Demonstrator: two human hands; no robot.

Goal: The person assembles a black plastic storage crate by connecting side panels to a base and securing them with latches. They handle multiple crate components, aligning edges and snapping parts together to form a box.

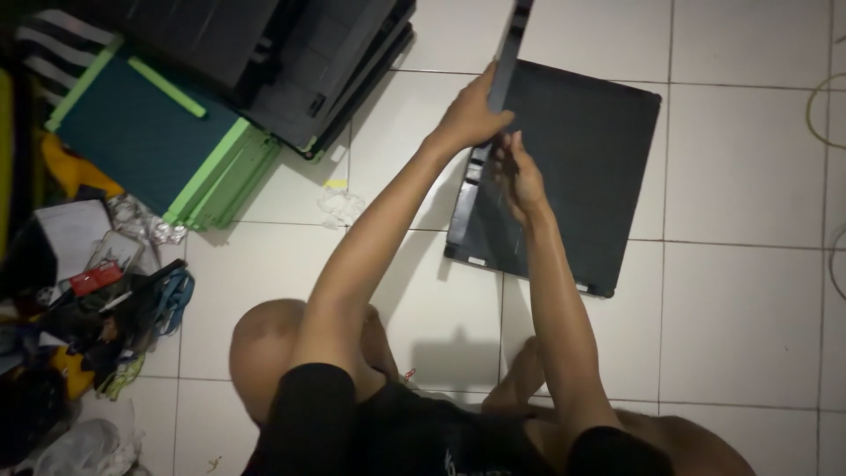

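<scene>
Black flat square plastic panel (573,176) lies on white tiled floor (749,176), upper centre; one narrow black plastic panel (509,48) stands edge-on above its left side; left hand (471,115) fingers wrapped round it, arm outstretched; right hand (520,181) fingers curled at its lower edge; one stack of black panels (291,62) upper left, one green-framed panel (150,132) beside.

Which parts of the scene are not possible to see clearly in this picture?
Head view only:
- Upright black panel: its top is cut off by the upper edge.
- Where it meets the flat black panel: hidden by the left hand and right hand.
- Clutter pile: too dark and small to identify.
</scene>
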